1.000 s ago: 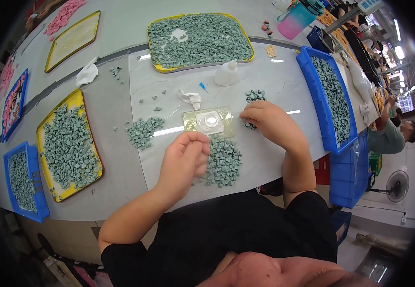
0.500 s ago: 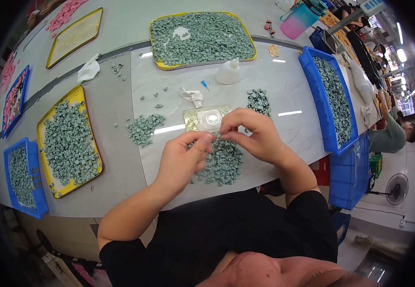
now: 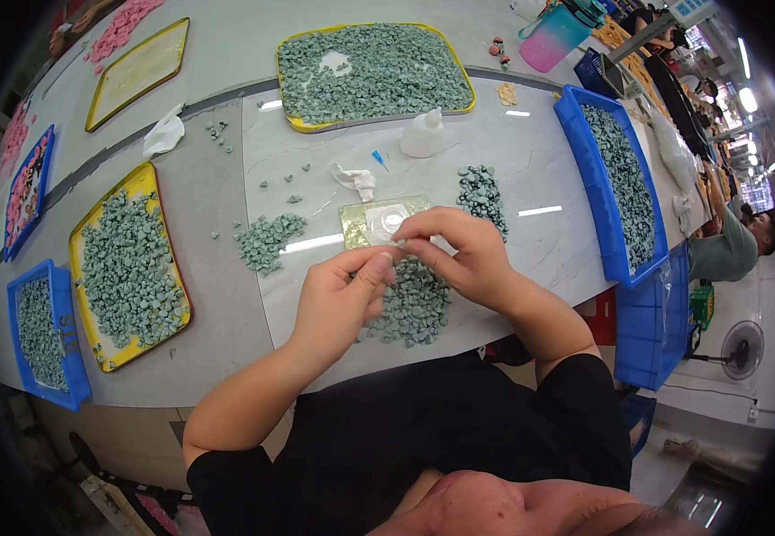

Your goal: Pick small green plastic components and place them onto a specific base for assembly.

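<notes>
My left hand point(image 3: 341, 290) and my right hand point(image 3: 466, 254) meet fingertip to fingertip over the table, both pinched closed. Whatever is between the fingers is too small and covered to make out. Just beyond them lies a clear yellowish block point(image 3: 357, 225) with a white round dish point(image 3: 391, 220) on it. Below my fingers spreads a pile of small grey-green pieces point(image 3: 412, 308). Smaller groups of such pieces lie to the left point(image 3: 268, 241) and right point(image 3: 482, 198). A crumpled white tissue point(image 3: 355, 181), a blue dispensing tip point(image 3: 379, 160) and a white squeeze bottle point(image 3: 423, 136) are farther back.
A yellow tray point(image 3: 296, 121) of green pieces stands at the back, another yellow tray point(image 3: 185, 308) at left. Blue bins point(image 3: 595, 192) of pieces flank the table, right and far left. A pink-and-teal bottle point(image 3: 548, 46) stands back right. Another person point(image 3: 734, 252) sits at far right.
My right hand's fingertips have shifted slightly left, closer against my left fingertips. My left hand stays nearly where it was, and the things on the table lie as before.
</notes>
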Demonstrator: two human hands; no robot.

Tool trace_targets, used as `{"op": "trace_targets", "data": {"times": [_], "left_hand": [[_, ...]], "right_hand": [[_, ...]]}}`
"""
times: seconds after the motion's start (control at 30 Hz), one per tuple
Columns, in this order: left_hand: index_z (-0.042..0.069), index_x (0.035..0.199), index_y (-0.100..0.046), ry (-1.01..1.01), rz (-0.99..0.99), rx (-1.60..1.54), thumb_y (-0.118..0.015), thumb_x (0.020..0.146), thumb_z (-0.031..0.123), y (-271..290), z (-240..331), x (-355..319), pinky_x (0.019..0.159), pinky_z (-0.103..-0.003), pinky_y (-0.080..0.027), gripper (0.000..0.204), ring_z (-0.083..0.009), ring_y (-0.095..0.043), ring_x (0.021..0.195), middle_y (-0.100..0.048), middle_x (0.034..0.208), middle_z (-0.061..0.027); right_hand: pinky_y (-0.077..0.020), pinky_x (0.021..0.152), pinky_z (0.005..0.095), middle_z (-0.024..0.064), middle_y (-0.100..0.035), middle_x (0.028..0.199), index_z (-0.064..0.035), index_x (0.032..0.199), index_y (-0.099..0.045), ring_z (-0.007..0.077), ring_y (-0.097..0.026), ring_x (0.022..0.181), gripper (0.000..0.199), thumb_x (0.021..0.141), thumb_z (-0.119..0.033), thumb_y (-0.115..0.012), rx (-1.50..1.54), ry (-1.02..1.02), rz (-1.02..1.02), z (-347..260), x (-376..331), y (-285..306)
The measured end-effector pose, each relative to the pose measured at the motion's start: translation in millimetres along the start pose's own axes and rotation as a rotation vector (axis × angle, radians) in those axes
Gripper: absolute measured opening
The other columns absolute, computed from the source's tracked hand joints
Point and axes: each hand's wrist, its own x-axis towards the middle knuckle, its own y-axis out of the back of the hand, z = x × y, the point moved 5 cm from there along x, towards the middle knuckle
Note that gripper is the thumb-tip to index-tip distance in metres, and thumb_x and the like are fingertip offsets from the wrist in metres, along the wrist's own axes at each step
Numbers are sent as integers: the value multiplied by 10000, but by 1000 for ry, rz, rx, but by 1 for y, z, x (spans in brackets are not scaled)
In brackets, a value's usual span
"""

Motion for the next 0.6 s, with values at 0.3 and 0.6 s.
{"op": "trace_targets", "data": {"times": [0.3,0.6], "left_hand": [[-41,1009,-560,102,-46,-124,-498,914,142,4,-3,2,437,-177,-269,215,-28,-329,524,-499,777,-17],[-45,1007,-559,-8,39,-7,-533,896,128,8,2,1,432,-189,-259,207,-29,-308,503,-483,762,1]], "right_hand": [[-451,687,237,35,-535,881,-67,916,-669,127,-537,796,180,751,0,-646,199,-17,45,0,2,-1],[-445,551,247,37,-578,778,-73,907,-680,159,-547,630,300,628,36,-698,-153,273,97,-13,-1,-4]]}}
